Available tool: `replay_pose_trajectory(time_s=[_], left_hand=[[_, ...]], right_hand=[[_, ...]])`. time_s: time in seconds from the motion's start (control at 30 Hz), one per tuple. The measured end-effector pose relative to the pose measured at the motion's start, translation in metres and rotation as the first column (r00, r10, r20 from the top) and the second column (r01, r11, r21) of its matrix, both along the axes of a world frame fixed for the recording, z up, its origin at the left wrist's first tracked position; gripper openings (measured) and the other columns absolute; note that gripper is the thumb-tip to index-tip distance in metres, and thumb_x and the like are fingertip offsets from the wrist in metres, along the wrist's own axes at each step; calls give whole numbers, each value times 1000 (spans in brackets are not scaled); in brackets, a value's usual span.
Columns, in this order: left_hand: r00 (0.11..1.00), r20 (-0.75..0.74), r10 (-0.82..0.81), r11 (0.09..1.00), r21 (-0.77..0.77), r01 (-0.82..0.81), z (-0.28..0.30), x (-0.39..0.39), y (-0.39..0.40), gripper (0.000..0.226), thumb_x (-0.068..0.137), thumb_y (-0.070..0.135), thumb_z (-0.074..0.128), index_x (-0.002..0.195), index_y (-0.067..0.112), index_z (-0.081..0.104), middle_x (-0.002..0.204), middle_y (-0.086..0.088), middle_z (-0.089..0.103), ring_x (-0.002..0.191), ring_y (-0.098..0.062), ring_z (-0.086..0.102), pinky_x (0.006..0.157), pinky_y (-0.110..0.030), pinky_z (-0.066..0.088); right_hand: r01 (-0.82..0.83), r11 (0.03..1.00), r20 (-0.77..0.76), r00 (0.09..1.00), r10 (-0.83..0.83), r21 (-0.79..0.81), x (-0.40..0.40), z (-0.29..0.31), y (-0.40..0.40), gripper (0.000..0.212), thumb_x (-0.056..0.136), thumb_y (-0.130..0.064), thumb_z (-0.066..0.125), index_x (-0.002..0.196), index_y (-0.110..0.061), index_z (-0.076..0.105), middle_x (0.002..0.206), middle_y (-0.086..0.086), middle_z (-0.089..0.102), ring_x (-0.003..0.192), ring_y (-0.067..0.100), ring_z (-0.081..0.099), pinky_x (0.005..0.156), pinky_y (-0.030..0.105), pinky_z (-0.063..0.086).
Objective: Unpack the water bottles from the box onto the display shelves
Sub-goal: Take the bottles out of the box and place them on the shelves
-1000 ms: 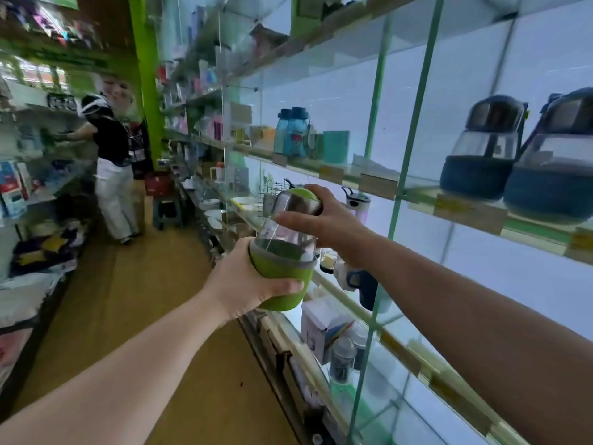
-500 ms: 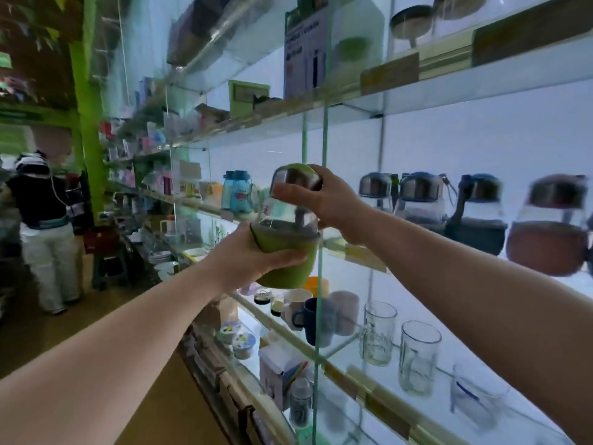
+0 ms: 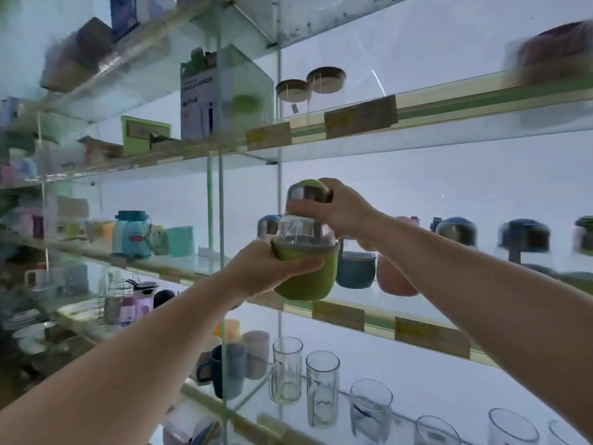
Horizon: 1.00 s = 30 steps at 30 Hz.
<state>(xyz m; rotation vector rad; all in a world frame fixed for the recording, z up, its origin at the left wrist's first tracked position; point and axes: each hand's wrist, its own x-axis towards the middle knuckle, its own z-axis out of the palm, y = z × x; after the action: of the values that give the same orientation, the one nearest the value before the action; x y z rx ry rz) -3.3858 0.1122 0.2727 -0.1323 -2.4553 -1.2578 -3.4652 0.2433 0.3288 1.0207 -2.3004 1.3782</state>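
The green bottle (image 3: 305, 252) is in the air in front of the middle shelf (image 3: 378, 319), carried by both hands: the left hand (image 3: 266, 268) wraps its grip round the green sleeve, thumb across the front, and the right hand (image 3: 340, 210) clamps the steel cap from above. Neither grip is loose, so a plain drop looks unlikely; the risk lies in the landing. Behind the bottle stand a blue bottle (image 3: 354, 268) and a pink bottle (image 3: 396, 277), close together, and the free space among them looks tight. Pushed in carelessly, the green bottle could knock one into its neighbour, or tip it off the glass. A vertical glass divider (image 3: 279, 175) stands just left of the bottle, and a swing that way could strike it. If the right hand twists the cap while setting down, the lid may loosen. The box is not in view.
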Motion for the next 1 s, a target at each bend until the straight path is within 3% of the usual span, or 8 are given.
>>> replay_pose_trajectory(time_s=[0.07,0.13,0.27,0.37,0.47,0.6,0.73,1.0], left_hand=[[1000,-8,-7,998,-58,7,4,-14,12,52,73,45,71,117,21,57,107,2,61,97,-17,57,79,-28,51],[1000,-15,-15,996,-89,13,8,-27,23,57,74,46,70,121,20,54,108,2,58,101,-19,55,84,-31,50],[999,22,-45,993,-109,47,10,-56,41,57,74,45,70,122,19,52,109,2,58,99,-17,53,74,-23,47],[997,41,-60,994,-93,64,7,-73,49,58,74,43,71,123,17,52,112,2,59,98,-16,53,66,-17,45],[998,45,-35,994,-101,39,-1,-88,52,50,75,40,72,117,21,52,108,4,58,97,-14,51,69,-19,44],[998,55,-23,985,-171,32,-15,-107,50,59,77,39,71,128,19,51,114,3,61,96,-13,52,64,-12,41],[999,50,-1,980,-198,11,-24,-119,45,55,81,32,69,131,25,49,122,3,60,97,-12,49,78,-19,40],[993,-83,81,972,-214,-97,-29,-126,46,55,79,29,71,129,19,51,120,1,60,94,-13,50,77,-22,40]], right_hand=[[50,999,-17,999,-50,9,-9,2,15,63,72,-52,70,121,-19,50,108,0,60,98,21,59,86,38,52],[92,996,-27,995,-92,17,-19,3,26,63,73,-51,70,122,-18,48,107,0,59,97,21,58,83,36,51],[155,987,4,988,-155,45,-39,1,42,77,72,-53,70,133,-16,40,113,0,55,100,21,55,76,33,49],[210,975,22,977,-212,71,-51,-5,48,83,73,-53,69,138,-14,35,122,4,55,103,22,54,80,33,50],[261,961,28,964,-265,89,-60,-15,50,92,74,-56,67,144,-13,26,128,4,53,107,21,52,81,29,44],[298,950,79,949,-305,89,-74,-34,46,92,78,-52,67,147,-15,18,132,6,51,117,26,51,87,30,44],[332,938,91,936,-340,99,-83,-49,35,92,79,-51,66,147,-20,12,134,7,49,118,27,52,88,31,47],[349,932,130,924,-359,92,-90,-46,33,91,79,-52,65,147,-18,13,137,7,45,120,28,50,92,33,46]])
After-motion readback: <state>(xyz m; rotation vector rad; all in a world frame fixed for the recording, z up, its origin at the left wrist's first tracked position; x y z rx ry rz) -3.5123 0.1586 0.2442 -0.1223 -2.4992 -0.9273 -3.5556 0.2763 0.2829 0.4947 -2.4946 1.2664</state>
